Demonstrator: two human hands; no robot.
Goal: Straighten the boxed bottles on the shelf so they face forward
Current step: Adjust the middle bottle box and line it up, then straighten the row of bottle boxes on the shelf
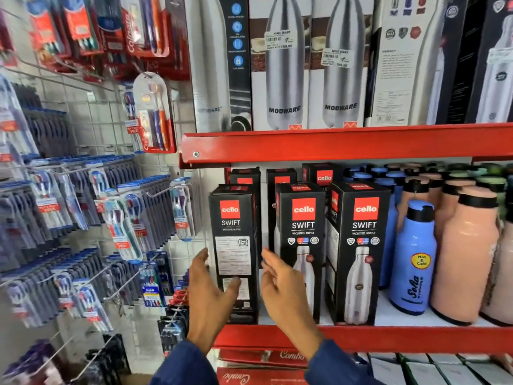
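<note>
Upright leftmost box (234,254) (label side out) stands between open left hand (206,295) and open right hand (280,290); left thumb seemingly touching, neither gripping.

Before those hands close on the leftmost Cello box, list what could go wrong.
1. The leftmost Cello box shows its label panel, not the bottle picture; turning it could knock the middle Cello box close beside it.
2. It stands near the red shelf edge, so it might tip off forward.
3. The left hand and right hand are both open, and a loose grip may let it slip.
</note>
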